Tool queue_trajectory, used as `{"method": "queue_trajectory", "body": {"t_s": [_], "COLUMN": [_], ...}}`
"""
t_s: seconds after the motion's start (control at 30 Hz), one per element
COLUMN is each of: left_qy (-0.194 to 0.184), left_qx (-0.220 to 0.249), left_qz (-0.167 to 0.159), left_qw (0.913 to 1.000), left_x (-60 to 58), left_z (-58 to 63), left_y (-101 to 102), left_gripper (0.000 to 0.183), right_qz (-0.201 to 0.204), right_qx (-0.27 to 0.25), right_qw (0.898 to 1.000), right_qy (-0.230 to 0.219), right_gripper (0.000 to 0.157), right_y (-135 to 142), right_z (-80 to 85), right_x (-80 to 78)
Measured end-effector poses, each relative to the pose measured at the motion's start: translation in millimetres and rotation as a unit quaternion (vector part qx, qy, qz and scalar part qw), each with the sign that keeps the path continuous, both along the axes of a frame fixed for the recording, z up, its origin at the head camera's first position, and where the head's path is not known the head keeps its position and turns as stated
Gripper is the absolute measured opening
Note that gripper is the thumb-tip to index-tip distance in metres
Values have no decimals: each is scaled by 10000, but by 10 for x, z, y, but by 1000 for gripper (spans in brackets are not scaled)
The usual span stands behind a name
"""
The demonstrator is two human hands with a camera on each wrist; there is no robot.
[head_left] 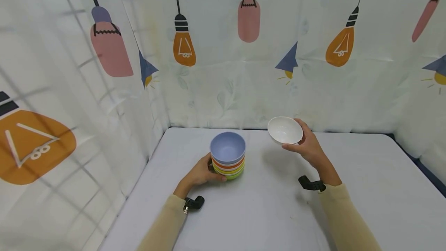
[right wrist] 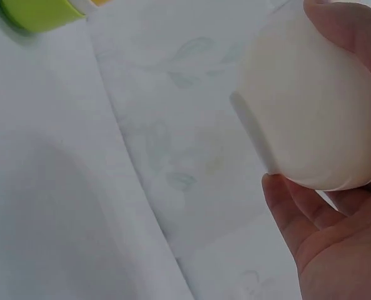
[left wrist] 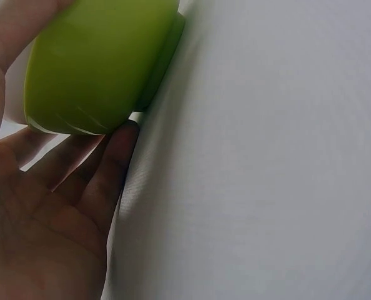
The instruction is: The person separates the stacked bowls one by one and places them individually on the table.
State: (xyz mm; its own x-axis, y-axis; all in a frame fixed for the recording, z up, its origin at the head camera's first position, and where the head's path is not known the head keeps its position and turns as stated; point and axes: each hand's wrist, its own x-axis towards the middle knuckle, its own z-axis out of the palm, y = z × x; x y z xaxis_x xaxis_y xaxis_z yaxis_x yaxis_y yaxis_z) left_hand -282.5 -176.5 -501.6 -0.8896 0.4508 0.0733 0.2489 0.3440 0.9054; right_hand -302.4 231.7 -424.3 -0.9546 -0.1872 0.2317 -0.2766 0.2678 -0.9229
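Note:
A stack of nested bowls (head_left: 228, 167) stands on the white table, with a light blue bowl (head_left: 228, 148) on top and orange, white, yellow and green rims below. My left hand (head_left: 200, 173) grips the stack low on its left side, thumb in front and fingers round the far side. In the left wrist view the lowest, green bowl (left wrist: 104, 69) sits between thumb and fingers, close over the cloth. To the right, my right hand (head_left: 310, 146) holds a white bowl (head_left: 283, 130) above the table, its opening tilted toward me. The right wrist view shows its outer wall and foot ring.
A white cloth covers the table (head_left: 271, 212), whose far edge meets a hanging curtain (head_left: 216, 84) printed with lamps. Another stretch of curtain (head_left: 90, 127) runs along the left side. Black wrist cameras (head_left: 195, 203) sit on both wrists.

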Motion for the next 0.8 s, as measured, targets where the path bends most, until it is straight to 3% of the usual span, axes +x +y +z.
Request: {"method": "queue_trajectory", "body": {"t_s": [0.37,0.63,0.8], "left_qy": [-129,-54,-120], "left_qx": [135,37,46], "left_qz": [-29,-29,34], "left_qw": [9998,10000,9999], "left_x": [-19,-8,-28], "left_z": [-6,-5,-24], "left_y": [3,-18,-16], "left_gripper": [98,96,97], "right_qz": [-480,-927,-1241], "right_qx": [-35,472,570], "right_qw": [9988,9943,9898], "right_qy": [40,-254,-417], "right_gripper": [96,110,109], "right_y": [297,507,634], "right_z": [-89,-232,-310], "right_x": [-89,-143,-158]}}
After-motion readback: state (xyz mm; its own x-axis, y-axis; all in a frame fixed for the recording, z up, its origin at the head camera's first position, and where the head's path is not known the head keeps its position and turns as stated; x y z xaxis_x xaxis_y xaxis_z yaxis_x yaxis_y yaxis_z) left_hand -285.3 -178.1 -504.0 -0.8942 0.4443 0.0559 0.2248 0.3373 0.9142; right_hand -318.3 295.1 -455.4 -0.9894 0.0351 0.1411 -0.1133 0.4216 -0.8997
